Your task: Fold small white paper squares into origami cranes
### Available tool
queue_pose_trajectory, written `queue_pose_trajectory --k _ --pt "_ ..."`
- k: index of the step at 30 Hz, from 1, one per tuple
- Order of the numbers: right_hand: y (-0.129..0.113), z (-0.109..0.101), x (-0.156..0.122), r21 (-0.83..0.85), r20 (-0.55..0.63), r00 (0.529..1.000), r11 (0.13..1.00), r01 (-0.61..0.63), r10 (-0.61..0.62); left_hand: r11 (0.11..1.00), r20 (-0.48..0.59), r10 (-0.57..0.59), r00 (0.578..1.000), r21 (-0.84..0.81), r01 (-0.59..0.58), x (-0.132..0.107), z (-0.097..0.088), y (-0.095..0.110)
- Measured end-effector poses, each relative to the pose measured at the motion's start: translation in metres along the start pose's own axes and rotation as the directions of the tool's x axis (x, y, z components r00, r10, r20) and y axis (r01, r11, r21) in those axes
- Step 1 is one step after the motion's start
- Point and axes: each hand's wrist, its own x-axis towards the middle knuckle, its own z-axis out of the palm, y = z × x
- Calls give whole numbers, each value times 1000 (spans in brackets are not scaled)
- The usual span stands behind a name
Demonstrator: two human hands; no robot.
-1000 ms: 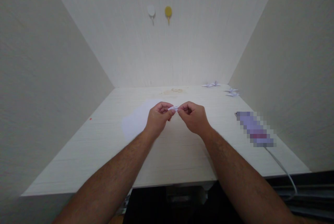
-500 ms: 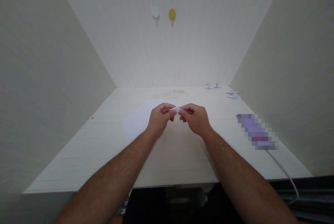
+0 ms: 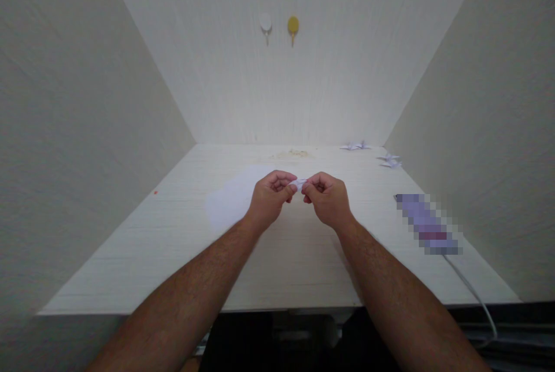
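Observation:
Between my two hands, above the middle of the table [image 3: 286, 268], is a small piece of folded white paper [image 3: 299, 185]. My left hand [image 3: 273, 196] pinches its left side between thumb and fingers. The right side is pinched the same way by my right hand [image 3: 325, 196]. Fingertips cover much of the paper, so its exact folded shape is hard to make out. White paper sheets [image 3: 229, 201] lie flat on the table, left of and partly behind my left hand.
Folded paper cranes [image 3: 355, 145] stand at the back right, with more paper cranes [image 3: 390, 161] by the right wall. A pixelated flat purple object [image 3: 427, 224] lies at the right, a white cable [image 3: 470, 288] running from it. Two hooks, white [image 3: 266, 24] and yellow [image 3: 293, 25], are on the back wall.
The view has shifted slightly. My hands stay pinched on the paper, which has turned a little between the fingertips.

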Motion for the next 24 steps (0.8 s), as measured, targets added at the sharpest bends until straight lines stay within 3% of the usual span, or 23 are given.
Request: queue_pose_trajectory --k 4,8,12,24 --pt "0 -5 2 64 35 998 996 58 -61 999 41 20 999 -42 -18 1 -3 1" --pt "5 -7 5 84 -33 988 985 154 -151 990 125 -11 992 -137 29 3 -7 -3" --pt "7 -6 7 65 37 990 989 131 -133 985 153 -32 988 -160 56 4 -7 -4" --pt "5 -7 6 47 85 989 992 114 -118 969 169 -150 974 -171 179 5 -8 3"
